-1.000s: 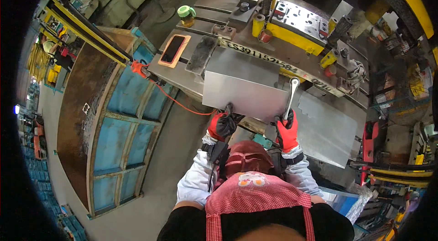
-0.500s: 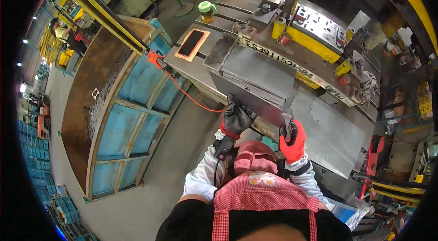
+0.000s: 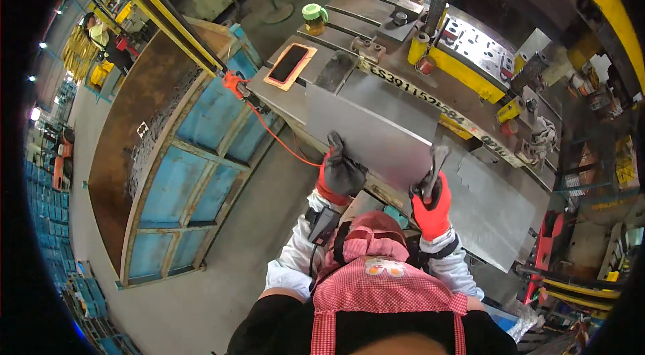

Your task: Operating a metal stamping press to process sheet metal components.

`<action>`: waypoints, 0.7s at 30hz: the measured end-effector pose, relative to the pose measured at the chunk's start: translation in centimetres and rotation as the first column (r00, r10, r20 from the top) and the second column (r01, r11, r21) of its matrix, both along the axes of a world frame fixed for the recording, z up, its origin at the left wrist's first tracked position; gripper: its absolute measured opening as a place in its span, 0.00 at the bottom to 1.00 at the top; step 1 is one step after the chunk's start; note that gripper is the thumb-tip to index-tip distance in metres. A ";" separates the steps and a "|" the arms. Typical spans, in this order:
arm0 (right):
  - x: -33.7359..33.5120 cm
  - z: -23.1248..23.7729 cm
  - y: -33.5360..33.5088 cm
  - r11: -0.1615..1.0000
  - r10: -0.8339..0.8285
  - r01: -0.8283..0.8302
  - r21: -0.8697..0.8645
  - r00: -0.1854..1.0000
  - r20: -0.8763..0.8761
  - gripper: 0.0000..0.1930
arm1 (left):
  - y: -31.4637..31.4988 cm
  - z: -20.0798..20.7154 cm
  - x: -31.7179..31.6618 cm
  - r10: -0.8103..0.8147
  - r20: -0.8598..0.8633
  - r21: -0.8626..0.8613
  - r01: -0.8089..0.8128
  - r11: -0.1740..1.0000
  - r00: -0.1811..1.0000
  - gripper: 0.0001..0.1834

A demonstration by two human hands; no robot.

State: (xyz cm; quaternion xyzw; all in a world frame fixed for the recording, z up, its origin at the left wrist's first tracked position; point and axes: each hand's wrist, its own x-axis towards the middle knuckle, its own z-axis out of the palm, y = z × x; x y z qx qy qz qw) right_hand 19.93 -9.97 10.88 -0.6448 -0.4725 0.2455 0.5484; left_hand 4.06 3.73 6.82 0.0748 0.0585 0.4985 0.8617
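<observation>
A flat grey metal sheet (image 3: 373, 133) is tilted up in front of me, its face toward me. My left hand (image 3: 344, 170), in a red glove with a dark palm, is closed on its lower left edge, thumb against the face. My right hand (image 3: 432, 206), gloved alike, is closed round a grey metal hand tool (image 3: 435, 163). The tool's upper end is at the sheet's right edge; its exact kind and grip there are unclear. Behind the raised sheet lies a stack of grey sheets (image 3: 396, 105), mostly hidden now.
Right of the stack are flat sheets (image 3: 497, 207). Beyond stands a press die (image 3: 470, 53) with yellow blocks and dark posts. A phone (image 3: 290, 63) and a green-lidded jar (image 3: 314, 18) rest on the left bed. A blue-sided bin (image 3: 201, 184) stands left, an orange cable (image 3: 279, 140) beside it.
The front sheet has tipped up and away from the stack, hiding its edges. Both hands stay at its near edge, and the right-hand tool has moved slightly up and right.
</observation>
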 end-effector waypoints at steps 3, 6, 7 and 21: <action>0.5 2.1 4.3 0.993 0.004 -0.011 0.115 0.998 0.065 0.25 | 2.5 5.3 0.1 0.117 -0.186 0.094 -0.100 0.990 0.976 0.23; 2.4 1.5 10.3 0.973 0.053 -0.058 0.225 0.998 0.027 0.24 | 6.7 6.7 -1.3 0.045 -0.687 0.034 -0.030 0.999 0.725 0.27; 2.4 2.2 11.1 1.000 0.015 -0.014 -0.005 0.998 0.067 0.23 | 9.2 4.0 -2.9 -0.075 -0.781 -0.062 0.042 0.997 0.620 0.27; 2.7 -1.0 5.4 0.954 0.100 -0.229 -0.195 0.853 -0.513 0.26 | 0.3 -5.9 -9.5 -0.213 -0.857 -0.178 0.119 0.977 0.469 0.21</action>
